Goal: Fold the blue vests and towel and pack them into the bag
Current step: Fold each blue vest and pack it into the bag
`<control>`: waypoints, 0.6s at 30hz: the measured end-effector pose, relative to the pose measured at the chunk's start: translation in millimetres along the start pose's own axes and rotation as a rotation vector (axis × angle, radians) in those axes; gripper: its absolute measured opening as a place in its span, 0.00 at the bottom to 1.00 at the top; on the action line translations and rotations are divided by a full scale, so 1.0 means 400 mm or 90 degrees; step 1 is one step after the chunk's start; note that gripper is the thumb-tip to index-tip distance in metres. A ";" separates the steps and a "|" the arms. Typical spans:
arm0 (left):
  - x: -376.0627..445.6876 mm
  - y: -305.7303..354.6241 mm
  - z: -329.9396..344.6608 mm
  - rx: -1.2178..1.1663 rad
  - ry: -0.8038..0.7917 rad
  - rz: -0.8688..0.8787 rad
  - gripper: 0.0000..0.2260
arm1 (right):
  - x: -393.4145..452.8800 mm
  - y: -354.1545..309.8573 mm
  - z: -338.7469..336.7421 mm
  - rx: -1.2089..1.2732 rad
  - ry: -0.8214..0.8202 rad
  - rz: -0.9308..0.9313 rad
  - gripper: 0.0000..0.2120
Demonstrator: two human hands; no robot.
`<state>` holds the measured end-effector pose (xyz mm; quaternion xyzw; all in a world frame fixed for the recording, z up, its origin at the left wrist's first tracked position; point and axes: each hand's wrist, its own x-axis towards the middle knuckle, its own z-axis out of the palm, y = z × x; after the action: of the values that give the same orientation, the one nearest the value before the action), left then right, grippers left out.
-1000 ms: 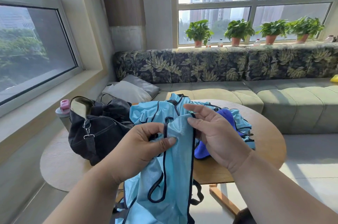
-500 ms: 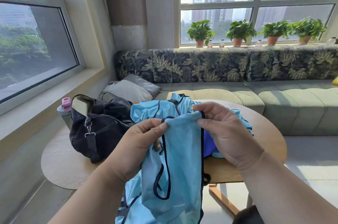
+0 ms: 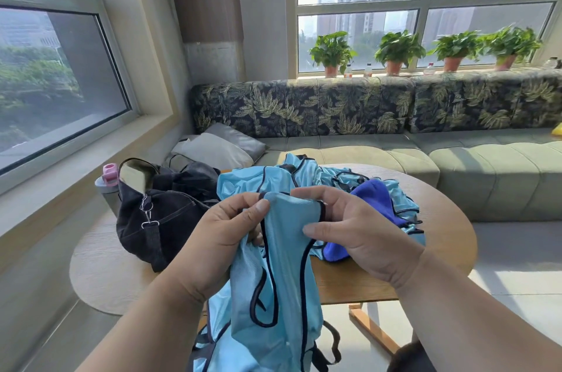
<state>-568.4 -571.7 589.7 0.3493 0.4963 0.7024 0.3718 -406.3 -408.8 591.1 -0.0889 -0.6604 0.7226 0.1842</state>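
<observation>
Both hands hold one light blue vest [image 3: 273, 295] up in front of the person, above the near edge of the round wooden desk [image 3: 450, 238]; the left hand [image 3: 219, 238] pinches the top of the vest's strap between thumb and forefinger, its grip clamped on the dark-piped edge; the right hand [image 3: 359, 235] takes the other side of the same strap, fingers curled over the top hem and thumb pressed against the front of the cloth, so its grip too is closed on the vest; the rest of the garment hangs down between the forearms, below the desk's edge, with dark trim looping across it. Behind the hands a heap of more light blue vests [image 3: 273, 177] lies on the desk, and a dark blue towel [image 3: 374, 201] lies crumpled on that heap, just beyond the right hand; to the left, a black bag [image 3: 161, 219] sits on the desk with its mouth open, touching the heap; a bottle with a pink cap [image 3: 106, 183] stands just behind the bag. Past the desk runs a green sofa [image 3: 456, 168] with a leaf-print back, grey cushions [image 3: 219, 146] in its corner; potted plants [image 3: 398, 49] line the windowsill above.
</observation>
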 end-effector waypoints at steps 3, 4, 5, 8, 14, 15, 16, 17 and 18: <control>0.002 0.006 0.005 0.012 0.048 -0.007 0.08 | -0.001 -0.010 0.004 0.004 0.062 -0.050 0.17; 0.004 0.007 0.004 0.021 0.059 -0.013 0.07 | 0.000 -0.013 0.004 0.008 0.082 -0.069 0.16; 0.003 0.012 0.004 0.034 0.072 -0.021 0.06 | 0.003 -0.014 0.003 0.009 0.104 -0.087 0.15; 0.002 0.031 0.013 0.035 0.144 -0.019 0.06 | 0.010 -0.020 0.000 0.000 0.165 -0.120 0.14; -0.002 0.078 0.032 -0.177 0.193 0.012 0.10 | 0.016 -0.017 -0.001 0.056 0.233 -0.110 0.15; 0.000 0.083 0.027 -0.183 0.207 0.014 0.12 | 0.017 -0.016 -0.002 0.086 0.242 -0.111 0.15; 0.006 0.083 0.019 -0.175 0.236 0.010 0.15 | 0.018 -0.018 0.000 0.125 0.250 -0.112 0.15; 0.010 0.082 0.012 -0.152 0.267 0.008 0.18 | 0.020 -0.019 0.000 0.169 0.259 -0.111 0.15; 0.014 0.080 0.007 -0.123 0.295 0.005 0.21 | 0.021 -0.020 0.001 0.213 0.262 -0.108 0.15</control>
<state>-574.3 -572.9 621.8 0.1435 0.4972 0.8097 0.2767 -412.8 -405.5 600.0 -0.1464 -0.4859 0.7700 0.3866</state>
